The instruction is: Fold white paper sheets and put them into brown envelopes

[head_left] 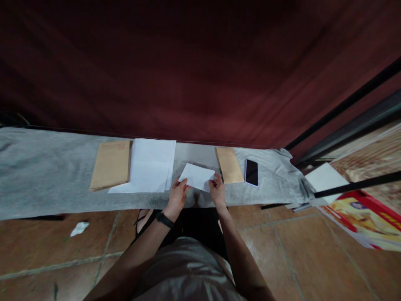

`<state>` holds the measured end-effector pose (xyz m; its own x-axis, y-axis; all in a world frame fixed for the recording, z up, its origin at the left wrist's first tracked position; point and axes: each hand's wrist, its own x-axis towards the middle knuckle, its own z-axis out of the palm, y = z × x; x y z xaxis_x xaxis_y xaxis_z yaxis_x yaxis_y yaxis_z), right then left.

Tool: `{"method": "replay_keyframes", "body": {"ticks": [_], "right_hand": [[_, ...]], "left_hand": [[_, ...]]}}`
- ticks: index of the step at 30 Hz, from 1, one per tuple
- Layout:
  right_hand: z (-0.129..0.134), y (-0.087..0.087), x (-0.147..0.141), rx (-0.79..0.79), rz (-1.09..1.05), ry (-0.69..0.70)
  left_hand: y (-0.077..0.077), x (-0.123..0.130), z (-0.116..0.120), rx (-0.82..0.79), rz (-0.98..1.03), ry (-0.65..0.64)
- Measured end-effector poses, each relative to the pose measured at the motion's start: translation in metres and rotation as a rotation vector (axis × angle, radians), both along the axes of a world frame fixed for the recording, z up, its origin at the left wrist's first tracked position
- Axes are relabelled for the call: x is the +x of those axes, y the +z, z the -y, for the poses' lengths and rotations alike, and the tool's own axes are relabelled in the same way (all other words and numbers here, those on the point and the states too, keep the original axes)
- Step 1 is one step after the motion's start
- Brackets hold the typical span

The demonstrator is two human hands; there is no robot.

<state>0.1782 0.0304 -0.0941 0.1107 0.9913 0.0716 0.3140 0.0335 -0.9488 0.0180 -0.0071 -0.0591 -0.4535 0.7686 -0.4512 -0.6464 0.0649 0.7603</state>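
A dark red backdrop [188, 83] (almost black along the top edge) fills the upper half of the frame. Below, a narrow grey-draped table [46, 175] runs from the left edge past centre. Brown floor tiles [300, 246] with pale joints [284, 248] fill the lower corners; dark bars [343, 105] slant at right; the light is dim.

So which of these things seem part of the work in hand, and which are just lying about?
Seemingly part of it:
- small white paper, held by the left hand and right hand
- larger white sheets
- brown stack, probably envelopes
- brown envelope near the phone

Probably just lying about:
- phone
- white scrap on the floor
- red-and-yellow box
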Motion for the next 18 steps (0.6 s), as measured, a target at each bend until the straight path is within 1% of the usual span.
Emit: {"method": "replay_keyframes", "body": {"ticks": [2, 4, 7, 10, 12, 14, 18], "right_hand": [[-0.004, 0.001, 0.002, 0.016, 0.087, -0.016], [-0.007, 0.002, 0.002, 0.019, 0.209, -0.009], [-0.009, 0.006, -0.001, 0.018, 0.362, 0.008], [-0.009, 0.008, -0.003, 0.021, 0.432, 0.02], [-0.009, 0.008, -0.004, 0.041, 0.493, 0.034], [-0.008, 0.007, -0.004, 0.08, 0.526, 0.044], [-0.007, 0.003, -0.005, 0.127, 0.504, 0.051]], "left_hand": [[-0.003, -0.01, 0.0, -0.002, -0.071, -0.005], [-0.007, -0.018, 0.0, 0.003, -0.219, -0.071], [-0.014, -0.025, 0.0, -0.017, -0.524, -0.183], [-0.018, -0.027, 0.003, -0.073, -0.824, -0.225], [-0.017, -0.027, 0.006, -0.099, -0.996, -0.28], [-0.014, -0.027, 0.009, -0.121, -1.104, -0.331], [-0.01, -0.027, 0.011, -0.164, -1.235, -0.366]]}}
